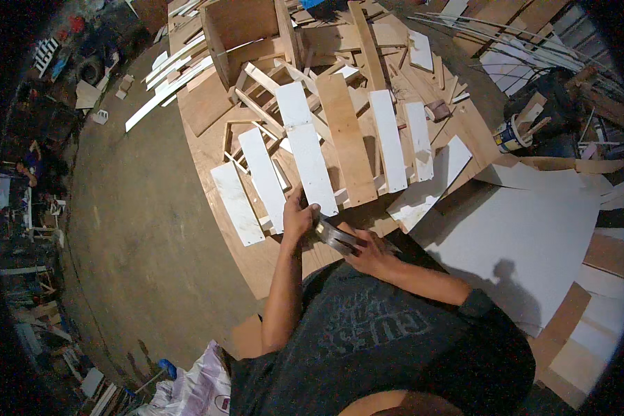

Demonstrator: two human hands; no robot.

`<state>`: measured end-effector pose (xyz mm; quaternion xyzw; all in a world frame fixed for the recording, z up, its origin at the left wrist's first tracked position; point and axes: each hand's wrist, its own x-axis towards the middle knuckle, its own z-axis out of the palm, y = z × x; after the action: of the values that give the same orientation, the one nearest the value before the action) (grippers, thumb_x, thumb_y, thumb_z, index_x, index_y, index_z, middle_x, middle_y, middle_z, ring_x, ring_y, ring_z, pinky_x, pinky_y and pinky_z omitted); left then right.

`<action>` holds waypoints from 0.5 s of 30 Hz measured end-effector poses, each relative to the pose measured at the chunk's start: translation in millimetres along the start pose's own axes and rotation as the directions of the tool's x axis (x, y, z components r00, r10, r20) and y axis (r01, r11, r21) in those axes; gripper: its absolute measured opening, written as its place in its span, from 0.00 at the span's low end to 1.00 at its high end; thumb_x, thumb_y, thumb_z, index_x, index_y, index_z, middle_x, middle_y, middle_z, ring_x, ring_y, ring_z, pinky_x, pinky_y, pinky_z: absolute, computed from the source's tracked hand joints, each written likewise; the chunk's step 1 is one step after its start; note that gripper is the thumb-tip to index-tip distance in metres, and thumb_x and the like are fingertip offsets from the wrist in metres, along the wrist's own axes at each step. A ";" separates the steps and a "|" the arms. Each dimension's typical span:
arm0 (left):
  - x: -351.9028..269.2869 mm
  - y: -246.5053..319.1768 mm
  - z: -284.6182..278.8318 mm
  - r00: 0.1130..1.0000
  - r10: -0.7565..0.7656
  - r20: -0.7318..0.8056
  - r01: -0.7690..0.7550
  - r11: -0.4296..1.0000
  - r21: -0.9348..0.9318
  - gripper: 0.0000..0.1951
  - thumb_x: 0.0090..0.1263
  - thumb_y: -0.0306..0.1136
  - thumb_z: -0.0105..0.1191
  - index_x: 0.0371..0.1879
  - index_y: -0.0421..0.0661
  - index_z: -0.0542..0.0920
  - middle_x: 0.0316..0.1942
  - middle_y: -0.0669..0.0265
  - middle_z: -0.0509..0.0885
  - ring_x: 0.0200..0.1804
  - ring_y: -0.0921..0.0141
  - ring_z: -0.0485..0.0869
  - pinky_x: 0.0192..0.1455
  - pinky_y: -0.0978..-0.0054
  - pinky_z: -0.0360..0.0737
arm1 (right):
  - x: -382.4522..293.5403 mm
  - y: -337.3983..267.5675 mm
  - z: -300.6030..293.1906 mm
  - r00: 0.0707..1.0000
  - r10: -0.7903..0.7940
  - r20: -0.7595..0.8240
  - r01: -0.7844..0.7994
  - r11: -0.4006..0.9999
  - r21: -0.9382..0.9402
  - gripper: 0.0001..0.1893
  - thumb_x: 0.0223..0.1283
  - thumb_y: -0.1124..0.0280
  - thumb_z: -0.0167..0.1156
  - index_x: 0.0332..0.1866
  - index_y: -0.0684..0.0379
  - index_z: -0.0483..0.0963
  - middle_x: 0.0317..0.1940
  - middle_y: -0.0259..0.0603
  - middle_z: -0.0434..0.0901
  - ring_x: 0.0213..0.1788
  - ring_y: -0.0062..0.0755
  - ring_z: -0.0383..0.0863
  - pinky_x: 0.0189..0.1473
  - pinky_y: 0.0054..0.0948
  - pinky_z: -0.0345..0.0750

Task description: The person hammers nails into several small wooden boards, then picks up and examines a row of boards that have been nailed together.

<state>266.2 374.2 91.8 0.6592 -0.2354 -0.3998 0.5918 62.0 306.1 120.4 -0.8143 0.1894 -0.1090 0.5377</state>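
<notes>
Several slats lie side by side across a light wooden rail (268, 223) on a plywood worktop. My left hand (297, 221) is at the near end of a long white slat (312, 161), its thumb over the slat's left edge and its fingers beside it. What those fingertips touch underneath is hidden. A metal claw hammer (337, 238) is in my right hand (372, 254), its head just short of that slat's end; the handle is mostly hidden. To the right lies a bare brown slat (346, 140). Other white slats (262, 177) flank these two, and small dark nail marks show at some near ends.
Wooden frames (260, 112) and an open plywood box (249, 31) occupy the far worktop (208, 151). White strips (166, 93) overhang its left edge. A large white panel (520, 229) and a bucket of offcuts (509, 136) are on the right. Another person (30, 164) is far left.
</notes>
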 end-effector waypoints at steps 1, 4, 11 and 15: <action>0.4 -3.4 -0.8 1.000 0.013 -0.001 -0.013 0.999 -0.047 0.35 0.55 0.11 0.53 0.68 0.38 0.68 0.58 0.59 0.82 0.60 0.66 0.79 0.64 0.71 0.73 | -0.1 -0.1 1.0 1.000 0.013 0.024 -0.012 1.000 -0.022 0.13 0.57 0.72 0.61 0.44 0.53 0.66 0.31 0.49 0.79 0.34 0.58 0.82 0.32 0.44 0.77; 0.7 -10.7 0.1 1.000 0.018 -0.006 -0.018 0.996 -0.087 0.35 0.55 0.12 0.53 0.68 0.39 0.69 0.57 0.59 0.82 0.60 0.66 0.80 0.64 0.71 0.73 | -5.4 10.9 8.5 0.981 -0.167 -0.095 0.136 0.951 -0.277 0.14 0.57 0.70 0.61 0.46 0.53 0.66 0.31 0.49 0.79 0.33 0.58 0.82 0.33 0.45 0.78; -0.4 -7.4 -0.7 0.993 0.117 -0.008 -0.117 0.993 0.024 0.33 0.55 0.14 0.56 0.66 0.38 0.70 0.55 0.62 0.82 0.56 0.69 0.80 0.59 0.72 0.75 | -0.8 -2.6 -1.8 0.998 0.033 0.059 -0.013 0.950 -0.313 0.15 0.59 0.64 0.62 0.48 0.52 0.69 0.32 0.46 0.81 0.33 0.56 0.82 0.35 0.44 0.80; -0.6 8.1 -0.1 1.000 0.003 0.008 -0.004 0.995 0.096 0.34 0.56 0.13 0.53 0.68 0.39 0.69 0.57 0.59 0.82 0.60 0.66 0.80 0.64 0.70 0.73 | -3.5 -3.9 1.0 0.994 -0.110 -0.019 0.096 0.929 -0.357 0.15 0.60 0.62 0.62 0.47 0.54 0.67 0.29 0.46 0.80 0.32 0.55 0.82 0.35 0.44 0.80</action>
<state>267.2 373.2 99.7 0.6850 -0.2578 -0.3894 0.5592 60.0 309.8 123.7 -0.9046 0.1733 -0.1167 0.3715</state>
